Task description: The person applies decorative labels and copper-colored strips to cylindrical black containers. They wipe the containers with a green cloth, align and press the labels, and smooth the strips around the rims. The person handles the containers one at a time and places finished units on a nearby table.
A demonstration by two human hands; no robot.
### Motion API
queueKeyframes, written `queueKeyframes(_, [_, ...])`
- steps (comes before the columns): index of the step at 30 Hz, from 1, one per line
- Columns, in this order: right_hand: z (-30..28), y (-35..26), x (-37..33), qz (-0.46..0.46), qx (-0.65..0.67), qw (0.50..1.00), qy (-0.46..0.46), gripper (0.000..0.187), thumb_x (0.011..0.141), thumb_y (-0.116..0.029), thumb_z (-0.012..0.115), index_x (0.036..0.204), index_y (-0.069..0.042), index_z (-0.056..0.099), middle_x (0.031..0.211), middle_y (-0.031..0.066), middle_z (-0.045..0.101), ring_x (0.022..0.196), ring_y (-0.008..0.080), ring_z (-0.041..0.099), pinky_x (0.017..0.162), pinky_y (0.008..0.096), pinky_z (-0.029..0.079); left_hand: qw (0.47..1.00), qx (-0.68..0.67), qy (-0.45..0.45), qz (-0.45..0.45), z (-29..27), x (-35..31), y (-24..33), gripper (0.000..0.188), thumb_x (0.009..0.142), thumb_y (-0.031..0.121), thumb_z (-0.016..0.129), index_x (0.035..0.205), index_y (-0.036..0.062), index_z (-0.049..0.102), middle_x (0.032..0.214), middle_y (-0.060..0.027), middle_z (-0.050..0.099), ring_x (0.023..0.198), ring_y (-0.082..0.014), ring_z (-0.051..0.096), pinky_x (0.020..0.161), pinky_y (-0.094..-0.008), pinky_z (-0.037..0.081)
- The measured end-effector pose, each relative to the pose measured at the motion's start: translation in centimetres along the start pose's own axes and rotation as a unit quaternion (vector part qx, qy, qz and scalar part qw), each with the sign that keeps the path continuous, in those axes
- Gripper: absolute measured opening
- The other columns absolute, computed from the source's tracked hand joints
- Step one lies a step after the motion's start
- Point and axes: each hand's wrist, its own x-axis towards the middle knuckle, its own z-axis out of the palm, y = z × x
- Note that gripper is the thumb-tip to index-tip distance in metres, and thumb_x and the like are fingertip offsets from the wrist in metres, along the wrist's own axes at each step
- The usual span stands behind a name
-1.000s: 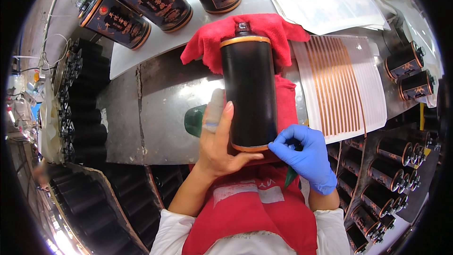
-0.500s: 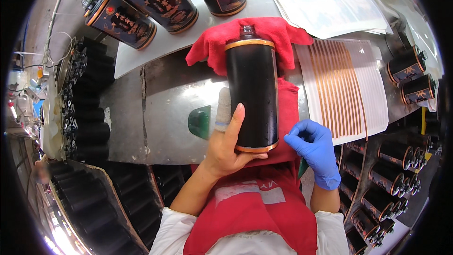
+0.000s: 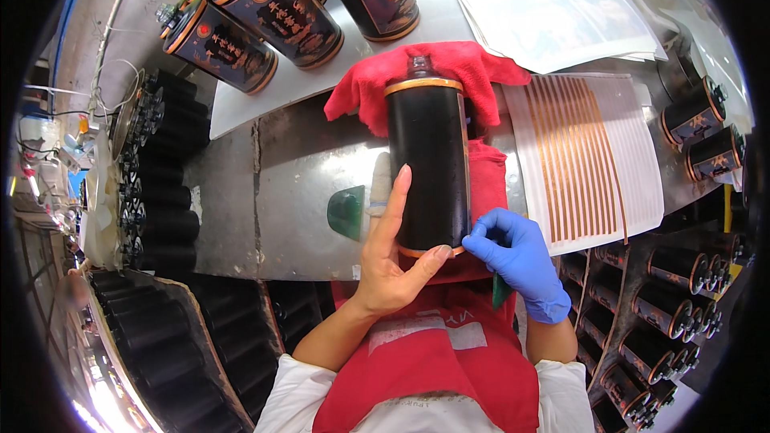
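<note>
A black cylindrical bottle leans away from me, its neck resting on a red cloth. My left hand grips its left side and base, the thumb at the bottom rim; a pale finger cot covers one finger. My right hand, in a blue glove, pinches thumb and forefinger together at the lower right edge, touching the end of the copper-coloured band. Whatever lies between those fingertips is too small to make out. A green flat piece shows below the glove; whether that hand holds it, I cannot tell.
Another green piece lies on the metal table. To the right is a sheet of copper strips. Decorated bottles stand at the back; black bottles fill the left. Racked bottles and paper sheets are at right.
My right hand has moved left, bringing its pinched fingertips from beside the bottle to its bottom edge. The left thumb has lifted over the base rim.
</note>
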Motion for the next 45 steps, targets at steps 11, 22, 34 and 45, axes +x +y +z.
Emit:
queueKeyframes(11, [0.1, 0.3, -0.3, -0.028, 0.014, 0.999, -0.014, 0.014, 0.082, -0.014, 0.068, 0.081, -0.002, 0.061, 0.07, -0.0035, 0.054, 0.063, 0.0022, 0.046, 0.057, 0.0191, 0.04, 0.985, -0.172, -0.009, -0.03, 0.1, -0.5, 0.2, 0.08, 0.084, -0.007, 0.055, 0.146, 0.0049, 0.006, 0.143, -0.0148, 0.029, 0.119, -0.0218, 0.046, 0.093, -0.0361, 0.048])
queueKeyframes(22, [-1.4, 0.5, -0.1, -0.051, 0.013, 0.998, -0.017, 0.016, 0.083, -0.015, 0.068, 0.082, -0.001, 0.061, 0.071, -0.0033, 0.056, 0.067, 0.003, 0.048, 0.06, 0.0197, 0.041, 0.997, -0.046, -0.046, 0.03, 0.6, 0.2, -1.0, 0.078, 0.085, -0.005, 0.055, 0.146, 0.0022, 0.007, 0.147, -0.0144, 0.022, 0.127, -0.0213, 0.036, 0.092, -0.0339, 0.048])
queueKeyframes(34, [2.4, -2.9, -3.2, -0.125, -0.084, 0.983, -0.107, 0.011, 0.085, -0.012, 0.065, 0.095, -0.008, 0.06, 0.074, -0.0028, 0.058, 0.059, 0.0046, 0.046, 0.052, 0.0175, 0.035, 0.572, 0.674, 0.43, 0.185, -9.2, -12.8, 8.5, 0.044, 0.067, 0.008, 0.076, 0.109, 0.0038, 0.064, 0.114, -0.0179, 0.056, 0.105, -0.0331, 0.053, 0.096, -0.0424, 0.038])
queueKeyframes(45, [14.7, -4.6, -6.9, -0.133, -0.214, 0.898, -0.362, 0.003, 0.082, -0.004, 0.062, 0.083, -0.002, 0.063, 0.064, 0.0007, 0.056, 0.051, 0.0051, 0.045, 0.046, 0.0191, 0.035, 0.126, 0.81, 0.551, -0.155, -13.1, -38.8, 23.4, 0.033, 0.068, 0.012, 0.063, 0.099, 0.0052, 0.058, 0.098, -0.0093, 0.057, 0.092, -0.0266, 0.052, 0.082, -0.0374, 0.044])
